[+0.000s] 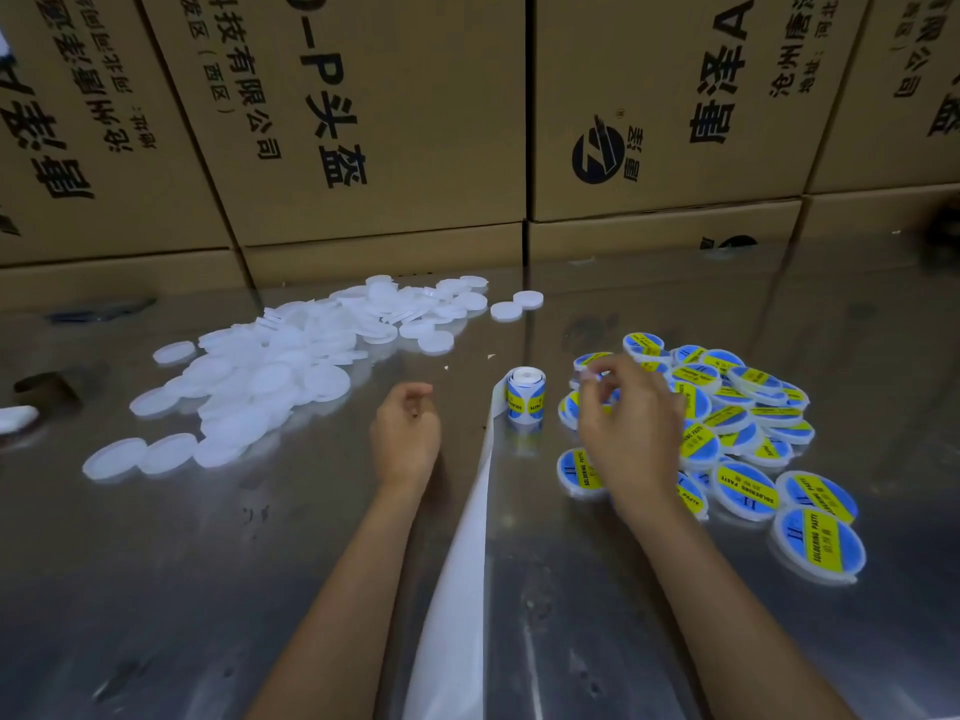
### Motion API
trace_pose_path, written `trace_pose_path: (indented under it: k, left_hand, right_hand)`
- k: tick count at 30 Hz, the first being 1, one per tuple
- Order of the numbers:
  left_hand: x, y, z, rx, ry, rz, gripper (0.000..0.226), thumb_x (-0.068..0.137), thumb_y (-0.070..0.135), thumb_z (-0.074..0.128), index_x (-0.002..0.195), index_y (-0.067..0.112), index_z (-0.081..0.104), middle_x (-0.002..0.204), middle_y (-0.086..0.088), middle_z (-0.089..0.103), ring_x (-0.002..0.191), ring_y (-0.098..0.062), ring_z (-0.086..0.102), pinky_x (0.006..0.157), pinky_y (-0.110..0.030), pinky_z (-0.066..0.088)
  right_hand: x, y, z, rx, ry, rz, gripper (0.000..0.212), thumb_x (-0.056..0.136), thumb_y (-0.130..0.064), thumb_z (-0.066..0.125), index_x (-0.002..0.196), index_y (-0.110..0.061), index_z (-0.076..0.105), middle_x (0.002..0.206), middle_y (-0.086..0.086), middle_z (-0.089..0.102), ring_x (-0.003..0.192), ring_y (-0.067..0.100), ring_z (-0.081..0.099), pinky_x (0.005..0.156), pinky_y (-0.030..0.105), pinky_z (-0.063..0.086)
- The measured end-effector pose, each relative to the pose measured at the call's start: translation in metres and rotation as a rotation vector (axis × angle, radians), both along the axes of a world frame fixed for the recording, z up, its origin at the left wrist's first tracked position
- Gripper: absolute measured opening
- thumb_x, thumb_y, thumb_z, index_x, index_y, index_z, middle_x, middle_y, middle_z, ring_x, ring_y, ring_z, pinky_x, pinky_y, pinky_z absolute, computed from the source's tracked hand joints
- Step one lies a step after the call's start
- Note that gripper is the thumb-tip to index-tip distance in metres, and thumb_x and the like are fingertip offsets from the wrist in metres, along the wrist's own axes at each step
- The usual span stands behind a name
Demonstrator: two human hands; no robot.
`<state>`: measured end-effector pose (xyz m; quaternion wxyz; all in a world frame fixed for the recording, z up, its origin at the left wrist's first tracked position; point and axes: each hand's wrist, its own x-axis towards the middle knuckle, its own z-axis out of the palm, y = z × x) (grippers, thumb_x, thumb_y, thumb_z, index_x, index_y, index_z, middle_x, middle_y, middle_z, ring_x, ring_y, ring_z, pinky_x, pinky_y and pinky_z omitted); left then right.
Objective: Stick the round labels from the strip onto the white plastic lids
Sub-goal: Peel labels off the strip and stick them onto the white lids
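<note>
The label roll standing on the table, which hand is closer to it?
Roughly even, perhaps the right. The right hand is just right of the label roll, over the labelled lids; the left hand sits just left.

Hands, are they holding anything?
The right hand pinches something small and white at its fingers; what it is cannot be told. The left hand holds nothing.

A pile of plain lids [270, 376] lay on the worktop [156, 589] to the left, a pile of labelled lids [727, 433] to the right. Between them stood the label roll [525, 393], its backing strip [462, 563] trailing toward the viewer. Stacked cartons [384, 122] stood behind everything.
</note>
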<state>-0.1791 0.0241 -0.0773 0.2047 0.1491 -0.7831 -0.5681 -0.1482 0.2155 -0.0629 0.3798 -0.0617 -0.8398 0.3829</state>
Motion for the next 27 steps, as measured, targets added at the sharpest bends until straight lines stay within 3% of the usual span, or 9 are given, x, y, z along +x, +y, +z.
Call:
trace_pose_path:
  k: [4, 8, 14, 20, 23, 27]
  left_hand:
    - [-0.027, -0.012, 0.001, -0.231, -0.075, -0.038, 0.026, 0.095, 0.008, 0.049, 0.115, 0.009, 0.065, 0.105, -0.016, 0.072, 0.101, -0.036, 0.066, 0.095, -0.038, 0.05]
    - [-0.073, -0.024, -0.001, -0.443, -0.124, -0.038, 0.023, 0.102, 0.015, 0.047, 0.108, 0.001, 0.064, 0.109, -0.022, 0.065, 0.105, -0.036, 0.062, 0.096, -0.041, 0.049]
    - [-0.143, -0.029, 0.001, -0.574, -0.282, -0.017, 0.062, 0.104, 0.048, 0.04, 0.122, -0.006, 0.064, 0.147, -0.028, 0.042, 0.131, -0.038, 0.046, 0.11, -0.04, 0.034]
    - [-0.18, -0.024, -0.002, -0.698, -0.37, 0.002, 0.077, 0.095, 0.064, 0.047, 0.145, 0.006, 0.046, 0.154, -0.017, 0.029, 0.138, -0.038, 0.036, 0.109, -0.048, 0.035]
    - [-0.187, -0.023, -0.005, -0.678, -0.341, -0.008, 0.07, 0.092, 0.063, 0.054, 0.139, 0.011, 0.053, 0.149, -0.015, 0.036, 0.136, -0.036, 0.038, 0.107, -0.048, 0.036]
    - [-0.185, -0.031, -0.009, -0.415, -0.204, -0.06, 0.052, 0.083, 0.047, 0.075, 0.121, 0.018, 0.054, 0.127, -0.011, 0.058, 0.124, -0.033, 0.053, 0.103, -0.044, 0.046]
  right_hand:
    - [0.0, -0.033, -0.006, 0.241, -0.036, 0.158, 0.01, 0.092, -0.026, 0.056, 0.087, -0.023, 0.065, 0.077, -0.005, 0.066, 0.085, 0.024, 0.058, 0.082, 0.04, 0.036]
    - [-0.005, -0.044, -0.01, 0.346, -0.081, 0.189, 0.014, 0.093, -0.028, 0.053, 0.092, -0.02, 0.065, 0.082, -0.002, 0.065, 0.086, 0.024, 0.058, 0.083, 0.04, 0.039]
    - [-0.014, -0.04, -0.016, 0.403, -0.201, 0.182, 0.025, 0.095, -0.035, 0.046, 0.108, -0.021, 0.064, 0.091, -0.003, 0.066, 0.094, 0.021, 0.057, 0.09, 0.038, 0.037]
    - [-0.016, -0.039, -0.016, 0.398, -0.201, 0.167, 0.018, 0.093, -0.032, 0.05, 0.098, -0.02, 0.063, 0.085, -0.003, 0.065, 0.088, 0.022, 0.057, 0.083, 0.039, 0.038]
    - [-0.018, -0.036, -0.018, 0.393, -0.215, 0.163, 0.024, 0.095, -0.036, 0.046, 0.099, -0.02, 0.064, 0.09, -0.004, 0.066, 0.091, 0.021, 0.056, 0.084, 0.037, 0.037]
    - [-0.02, -0.034, -0.019, 0.389, -0.241, 0.17, 0.035, 0.099, -0.041, 0.035, 0.099, -0.021, 0.063, 0.093, -0.003, 0.066, 0.094, 0.022, 0.056, 0.086, 0.038, 0.037]
